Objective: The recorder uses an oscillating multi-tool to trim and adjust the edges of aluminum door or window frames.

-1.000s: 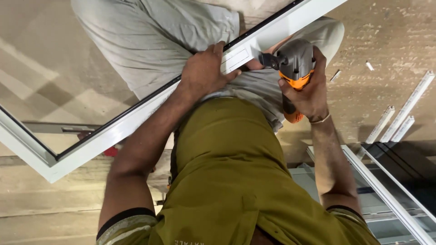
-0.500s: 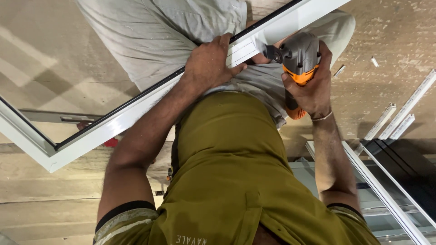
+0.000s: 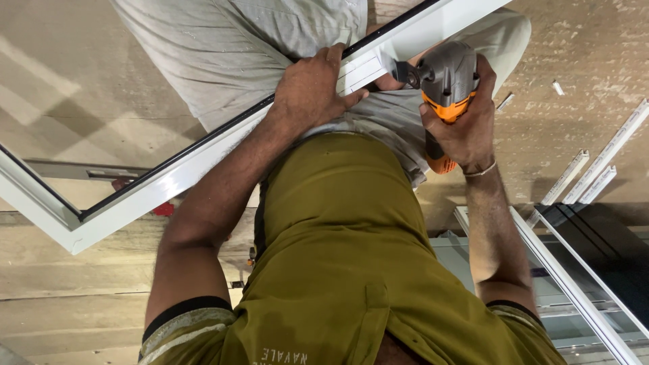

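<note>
Gripping drill (image 3: 447, 78) w/ right hand (image 3: 466, 128); left hand (image 3: 312, 91) fingers clasp window frame (image 3: 169, 182).

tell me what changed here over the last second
The left hand slid a little further up along the white window frame, fingers now over its edge. The right hand keeps the grey and orange power tool gripped, its tip at the frame. Nothing was let go.
</note>
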